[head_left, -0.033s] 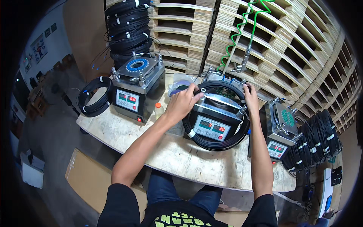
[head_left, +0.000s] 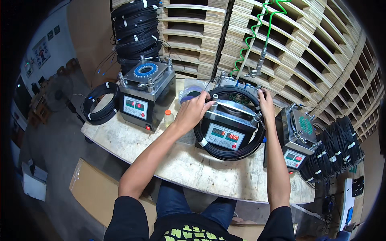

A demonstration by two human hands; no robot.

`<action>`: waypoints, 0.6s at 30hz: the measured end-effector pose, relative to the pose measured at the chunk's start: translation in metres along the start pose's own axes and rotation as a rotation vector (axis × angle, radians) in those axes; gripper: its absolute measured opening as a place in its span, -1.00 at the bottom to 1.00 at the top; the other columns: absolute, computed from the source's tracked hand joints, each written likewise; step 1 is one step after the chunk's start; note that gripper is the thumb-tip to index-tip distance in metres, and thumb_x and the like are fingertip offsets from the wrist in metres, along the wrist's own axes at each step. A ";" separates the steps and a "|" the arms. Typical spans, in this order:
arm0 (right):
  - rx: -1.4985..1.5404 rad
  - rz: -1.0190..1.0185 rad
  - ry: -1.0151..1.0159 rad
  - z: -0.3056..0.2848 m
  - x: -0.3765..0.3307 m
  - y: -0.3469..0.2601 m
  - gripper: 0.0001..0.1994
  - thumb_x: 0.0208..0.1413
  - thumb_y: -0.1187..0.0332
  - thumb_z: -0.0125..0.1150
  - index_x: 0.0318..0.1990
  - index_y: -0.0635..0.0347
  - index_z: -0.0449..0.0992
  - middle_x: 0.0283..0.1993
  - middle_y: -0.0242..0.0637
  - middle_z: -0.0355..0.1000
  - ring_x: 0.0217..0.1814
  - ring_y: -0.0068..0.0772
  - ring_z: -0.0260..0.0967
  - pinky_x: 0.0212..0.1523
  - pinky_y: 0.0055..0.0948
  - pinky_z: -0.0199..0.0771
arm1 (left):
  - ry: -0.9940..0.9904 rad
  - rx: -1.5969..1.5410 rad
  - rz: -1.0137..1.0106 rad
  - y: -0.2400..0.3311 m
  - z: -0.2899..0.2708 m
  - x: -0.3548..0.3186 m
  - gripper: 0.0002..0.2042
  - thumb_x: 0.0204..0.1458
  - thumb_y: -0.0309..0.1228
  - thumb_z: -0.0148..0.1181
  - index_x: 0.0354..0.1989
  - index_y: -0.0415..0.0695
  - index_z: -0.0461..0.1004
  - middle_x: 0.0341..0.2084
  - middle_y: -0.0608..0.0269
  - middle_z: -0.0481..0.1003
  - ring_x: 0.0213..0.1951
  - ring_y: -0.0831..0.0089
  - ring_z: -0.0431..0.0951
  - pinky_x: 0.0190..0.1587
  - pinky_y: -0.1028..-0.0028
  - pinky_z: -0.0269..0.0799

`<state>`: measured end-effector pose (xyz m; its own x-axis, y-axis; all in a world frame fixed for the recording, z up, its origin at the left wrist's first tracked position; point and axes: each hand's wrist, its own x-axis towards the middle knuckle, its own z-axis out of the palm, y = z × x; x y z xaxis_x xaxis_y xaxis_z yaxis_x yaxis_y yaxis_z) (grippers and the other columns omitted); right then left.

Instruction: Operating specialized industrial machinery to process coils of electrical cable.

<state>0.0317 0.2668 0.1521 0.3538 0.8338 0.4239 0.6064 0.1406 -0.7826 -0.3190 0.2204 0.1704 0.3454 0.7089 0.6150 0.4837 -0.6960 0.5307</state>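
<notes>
A large coil of black cable point(head_left: 235, 155), wrapped with white tape, rings the front of the middle polishing machine point(head_left: 229, 116). My left hand point(head_left: 192, 112) has its fingers curled on the coil's upper left, with thumb and fingertips beside a metal corner post point(head_left: 215, 97). At the upper right of the same coil, my right hand point(head_left: 266, 103) closes its fingers round the cable. The coil tilts in front of the machine's lit panel, and part of its top plate is hidden behind the cable.
Polishing machines stand left point(head_left: 146, 96) and right point(head_left: 297, 136). Black cable coils are stacked behind point(head_left: 136, 36), with one coil at far left point(head_left: 100, 116) and several at right point(head_left: 333, 152). An orange-capped bottle point(head_left: 169, 118) stands on the wooden table point(head_left: 177, 168). A green air hose point(head_left: 268, 36) hangs above.
Lit digits on the machine panels differ. My hands and the cable coil stay nearly in place.
</notes>
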 end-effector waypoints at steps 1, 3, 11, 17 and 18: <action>0.018 0.003 0.002 0.001 -0.001 -0.002 -0.46 0.35 0.00 0.09 0.24 0.27 0.43 0.14 0.16 0.51 0.22 0.05 0.47 0.22 -0.21 0.39 | -0.021 0.020 -0.021 0.000 -0.001 -0.002 -0.79 0.38 -0.27 -0.03 -0.11 -0.19 0.33 -0.53 -0.14 0.56 -0.38 -0.24 0.58 -0.35 -0.09 0.46; 0.039 0.005 0.004 0.003 -0.002 -0.005 -0.47 0.35 0.00 0.09 0.24 0.27 0.43 0.13 0.17 0.51 0.21 0.05 0.47 0.22 -0.20 0.40 | -0.012 0.115 -0.078 0.001 0.001 -0.002 -0.76 0.41 -0.26 -0.08 -0.15 -0.22 0.26 -0.59 -0.18 0.52 -0.43 -0.27 0.56 -0.39 -0.12 0.43; 0.045 -0.001 0.010 0.001 -0.007 -0.010 -0.49 0.34 0.01 0.09 0.23 0.24 0.44 0.11 0.16 0.52 0.20 0.06 0.48 0.22 -0.18 0.40 | -0.156 -0.452 -0.103 0.032 0.030 -0.022 -0.81 0.37 -0.39 -0.04 -0.14 -0.30 0.23 -0.50 -0.16 0.55 -0.34 -0.15 0.61 -0.27 0.09 0.48; 0.122 0.026 0.011 0.005 -0.013 -0.020 -0.47 0.34 0.00 0.12 0.25 0.25 0.43 0.10 0.14 0.52 0.16 -0.02 0.50 0.19 -0.24 0.41 | -0.149 -0.441 -0.145 0.031 0.048 -0.009 -0.82 0.36 -0.37 0.01 -0.15 -0.27 0.29 -0.40 0.03 0.61 -0.33 0.26 0.65 -0.25 0.33 0.48; 0.190 0.126 -0.037 -0.003 -0.016 -0.024 -0.47 0.35 0.00 0.11 0.25 0.24 0.44 0.09 0.13 0.53 0.12 -0.01 0.50 0.17 -0.23 0.42 | -0.178 -0.463 -0.198 0.033 0.047 -0.006 -0.81 0.36 -0.35 0.01 -0.15 -0.26 0.30 -0.38 0.04 0.62 -0.36 0.32 0.63 -0.28 0.36 0.46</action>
<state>0.0131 0.2484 0.1652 0.3893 0.8698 0.3031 0.4126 0.1295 -0.9017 -0.2676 0.1989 0.1570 0.4343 0.8120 0.3900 0.1619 -0.4963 0.8529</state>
